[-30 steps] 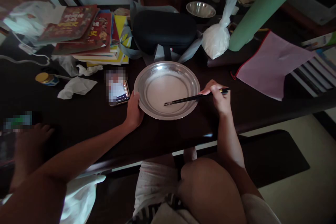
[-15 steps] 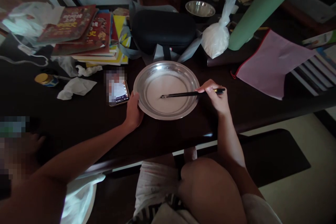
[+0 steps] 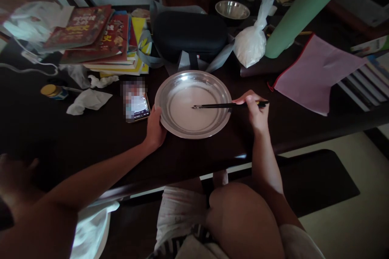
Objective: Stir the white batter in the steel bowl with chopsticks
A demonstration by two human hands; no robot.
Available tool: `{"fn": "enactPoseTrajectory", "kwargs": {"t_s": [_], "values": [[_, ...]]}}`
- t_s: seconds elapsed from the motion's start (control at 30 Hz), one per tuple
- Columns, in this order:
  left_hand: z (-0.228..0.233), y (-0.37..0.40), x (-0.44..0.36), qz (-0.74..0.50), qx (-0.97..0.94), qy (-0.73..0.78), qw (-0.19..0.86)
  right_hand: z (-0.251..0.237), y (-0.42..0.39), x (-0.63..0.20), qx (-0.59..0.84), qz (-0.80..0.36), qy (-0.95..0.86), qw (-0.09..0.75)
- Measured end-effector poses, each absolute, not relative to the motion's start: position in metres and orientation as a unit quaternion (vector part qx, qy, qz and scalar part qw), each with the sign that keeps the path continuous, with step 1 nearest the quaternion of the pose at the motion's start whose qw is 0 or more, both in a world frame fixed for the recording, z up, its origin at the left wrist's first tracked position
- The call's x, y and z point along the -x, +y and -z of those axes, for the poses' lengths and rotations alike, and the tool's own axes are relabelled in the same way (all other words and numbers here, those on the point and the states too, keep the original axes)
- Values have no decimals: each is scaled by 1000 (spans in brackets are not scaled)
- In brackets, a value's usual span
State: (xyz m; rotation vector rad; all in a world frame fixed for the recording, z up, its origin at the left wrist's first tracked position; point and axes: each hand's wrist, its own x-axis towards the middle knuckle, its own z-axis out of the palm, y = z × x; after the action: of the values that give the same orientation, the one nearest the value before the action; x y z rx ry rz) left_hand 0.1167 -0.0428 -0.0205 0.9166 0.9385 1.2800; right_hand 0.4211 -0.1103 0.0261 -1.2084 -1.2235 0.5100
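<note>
A round steel pan (image 3: 219,89) holding pale white liquid sits on the dark wooden table (image 3: 91,137) in front of me. My left hand (image 3: 155,125) grips the pan's left rim. My right hand (image 3: 254,110) holds a pair of dark chopsticks (image 3: 219,105) at the pan's right edge. They lie almost level, and their tips reach into the liquid near the pan's middle.
A phone (image 3: 136,105) lies left of the pan, beside crumpled tissues (image 3: 88,100) and a small jar (image 3: 54,91). Behind are stacked books (image 3: 100,40), a black case (image 3: 190,34), a tied white bag (image 3: 251,42), a steel bowl (image 3: 232,9), a green tube (image 3: 300,8) and a pink pouch (image 3: 316,73). Another person's hand (image 3: 13,182) shows at lower left.
The chopstick tips swept from the pan's near side up toward its middle and then slightly right. The other person's hand at lower left moved down and left. My left hand stayed put.
</note>
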Motion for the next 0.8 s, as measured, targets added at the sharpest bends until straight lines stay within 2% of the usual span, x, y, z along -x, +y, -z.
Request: {"fn": "enactPoseTrajectory", "kwargs": {"t_s": [0.1,0.27,0.47,0.67,0.8], "values": [[20,-43,-117,-555,-393,404,611,-27,-112,-421,513,-236,-529,634],[22,-43,-117,-559,-387,402,614,-28,-111,-421,498,-270,-598,566],[25,-41,-114,-552,-391,388,626,-25,-110,-422,504,-225,-527,646],[22,-42,-116,-557,-377,397,624,-24,-109,-422,497,-261,-599,571],[21,-42,-117,-558,-371,397,627,-24,-109,-421,510,-221,-542,631]]}}
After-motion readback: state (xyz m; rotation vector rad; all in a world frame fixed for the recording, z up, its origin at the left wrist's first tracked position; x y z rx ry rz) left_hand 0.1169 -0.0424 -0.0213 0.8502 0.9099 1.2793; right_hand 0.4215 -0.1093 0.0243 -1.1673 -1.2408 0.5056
